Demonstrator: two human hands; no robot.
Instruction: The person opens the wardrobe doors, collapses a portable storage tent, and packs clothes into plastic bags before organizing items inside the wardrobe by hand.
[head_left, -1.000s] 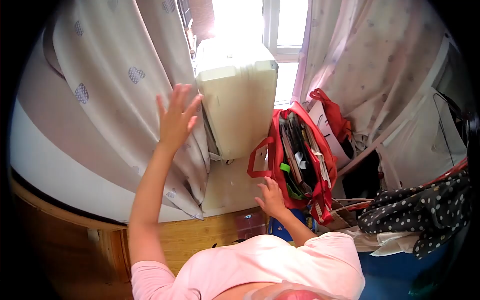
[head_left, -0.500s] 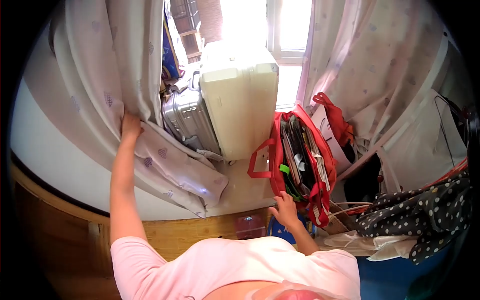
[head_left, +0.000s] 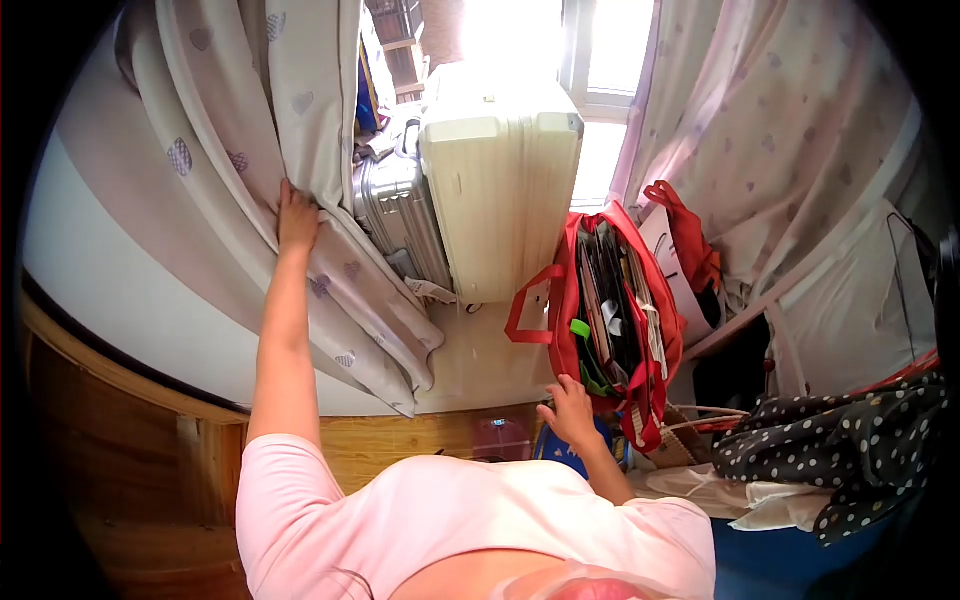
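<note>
The patterned curtain (head_left: pixel 215 110) has shifted aside, baring the silver suitcase (head_left: pixel 402 210); my left hand (head_left: pixel 298 222) presses its folds, clench unclear, any further pull calling for firm hold, right hand (head_left: pixel 573 412) loosely open.

The left curtain (head_left: pixel 215 150) appears to be cloth, matt and softly folded, with printed hearts. The large cream suitcase (head_left: pixel 500 200) presents as smooth hard plastic; the smaller suitcase (head_left: pixel 400 205) shows a ribbed, glossy silver finish, metal or plastic undetermined. The floor (head_left: pixel 375 450) has smooth wood grain. The red bag (head_left: pixel 565 330) looks like fabric with a slight sheen. The dotted cloth (head_left: pixel 850 440) is matt.
</note>
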